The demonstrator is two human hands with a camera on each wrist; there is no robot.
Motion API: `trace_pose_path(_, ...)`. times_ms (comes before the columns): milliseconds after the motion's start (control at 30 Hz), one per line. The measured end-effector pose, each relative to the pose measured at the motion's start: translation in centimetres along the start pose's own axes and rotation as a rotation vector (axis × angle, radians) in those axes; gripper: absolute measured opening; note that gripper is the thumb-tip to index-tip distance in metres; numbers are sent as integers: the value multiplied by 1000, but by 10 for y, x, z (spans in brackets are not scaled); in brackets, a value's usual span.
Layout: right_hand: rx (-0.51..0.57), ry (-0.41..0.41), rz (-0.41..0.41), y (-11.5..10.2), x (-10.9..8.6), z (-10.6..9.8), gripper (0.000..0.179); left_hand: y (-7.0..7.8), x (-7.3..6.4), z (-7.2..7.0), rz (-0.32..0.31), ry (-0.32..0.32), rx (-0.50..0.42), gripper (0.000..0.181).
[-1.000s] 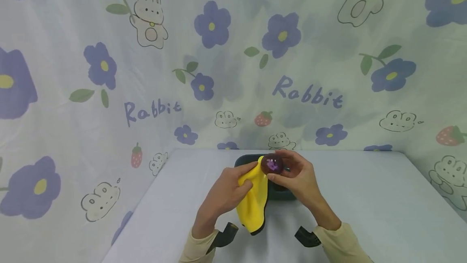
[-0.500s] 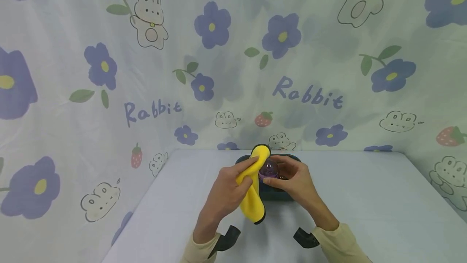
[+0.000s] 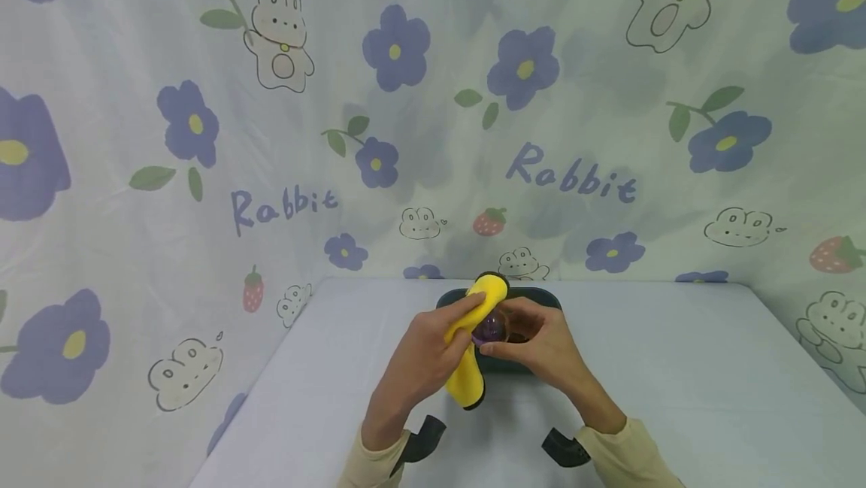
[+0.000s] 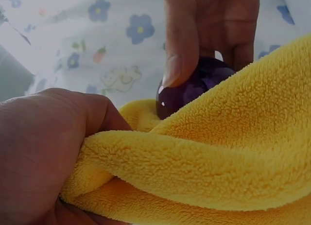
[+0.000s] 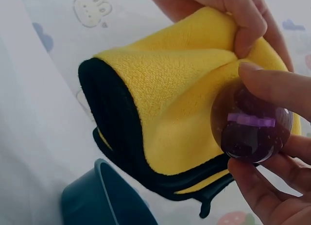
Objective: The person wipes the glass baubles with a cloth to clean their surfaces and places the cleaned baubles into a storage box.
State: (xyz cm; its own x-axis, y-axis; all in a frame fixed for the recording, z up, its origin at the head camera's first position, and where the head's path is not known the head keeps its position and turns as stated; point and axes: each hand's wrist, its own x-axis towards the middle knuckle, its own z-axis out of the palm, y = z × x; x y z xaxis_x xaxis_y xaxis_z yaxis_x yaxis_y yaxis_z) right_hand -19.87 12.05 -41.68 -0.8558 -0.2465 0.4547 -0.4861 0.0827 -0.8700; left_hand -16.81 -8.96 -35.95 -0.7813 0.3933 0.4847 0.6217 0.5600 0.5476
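A folded yellow cloth [image 3: 467,383] with dark edging is gripped by my left hand [image 3: 422,349], thumb on top. My right hand [image 3: 548,337] pinches a glossy, see-through purple ball [image 3: 490,328] between thumb and fingers. In the right wrist view the ball [image 5: 251,120] lies against the fluffy yellow face of the cloth [image 5: 175,98], with a lighter purple shape inside it. The left wrist view shows the cloth [image 4: 194,171] covering the lower part of the ball [image 4: 192,89].
Behind and below the hands stands a dark green tub [image 3: 521,366] on the white table [image 3: 676,368]. Something dark and round is partly visible in it, mostly hidden by my right hand. A printed curtain [image 3: 433,112] rises behind the table.
My right hand has brought the ball down and leftward against the cloth. The cloth's upper end has swung up and to the right in my left hand, and its lower end has risen.
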Motion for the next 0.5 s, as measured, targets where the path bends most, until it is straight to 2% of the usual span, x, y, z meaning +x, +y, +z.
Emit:
trace_pose_path(267,71,-33,-50,-2,-1,-1,53,-8,2,0,-18,-23,-13,53)
trace_pose_path(500,120,-14,-104,-5,0,-4,51,-11,2,1,-33,-23,-32,52)
